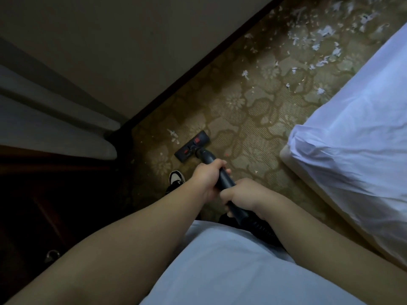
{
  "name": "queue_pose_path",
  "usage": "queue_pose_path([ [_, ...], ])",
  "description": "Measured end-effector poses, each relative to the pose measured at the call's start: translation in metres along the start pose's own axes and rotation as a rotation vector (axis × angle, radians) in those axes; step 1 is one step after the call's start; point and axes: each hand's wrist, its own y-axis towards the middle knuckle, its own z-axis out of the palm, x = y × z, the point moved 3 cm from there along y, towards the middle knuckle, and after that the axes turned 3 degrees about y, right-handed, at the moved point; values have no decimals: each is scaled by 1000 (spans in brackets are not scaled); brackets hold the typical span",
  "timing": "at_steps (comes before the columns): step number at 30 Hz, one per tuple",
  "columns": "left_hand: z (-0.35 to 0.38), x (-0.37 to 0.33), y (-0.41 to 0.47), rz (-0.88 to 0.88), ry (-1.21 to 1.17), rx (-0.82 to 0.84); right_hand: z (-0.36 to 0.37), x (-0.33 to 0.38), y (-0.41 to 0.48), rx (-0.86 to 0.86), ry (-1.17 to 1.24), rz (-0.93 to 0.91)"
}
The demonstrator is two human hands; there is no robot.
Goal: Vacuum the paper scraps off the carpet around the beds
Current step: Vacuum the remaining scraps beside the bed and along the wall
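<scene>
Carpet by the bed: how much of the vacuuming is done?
Done: the carpet between the floor head and the bed looks nearly scrap-free. In hand: left hand and right hand grip the vacuum wand, its floor head beside a few scraps near the wall. Left: the thick scatter of paper further along the bed.

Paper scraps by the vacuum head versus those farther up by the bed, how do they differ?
The near scraps are a few bits; the far scraps are many, widely spread. The near scraps lie just off the vacuum head, toward the wall; the far scraps lie well ahead, beside the bed. Both are white torn paper on the carpet.
</scene>
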Motion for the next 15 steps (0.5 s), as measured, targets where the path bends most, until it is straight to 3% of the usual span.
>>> queue_pose_path([
  [9, -130, -133, 28, 49, -79, -117, 109, 145, 67, 60, -91, -42],
  [15, -195, -178, 35, 64, -183, -159, 157, 203, 97, 130, -175, -51],
])
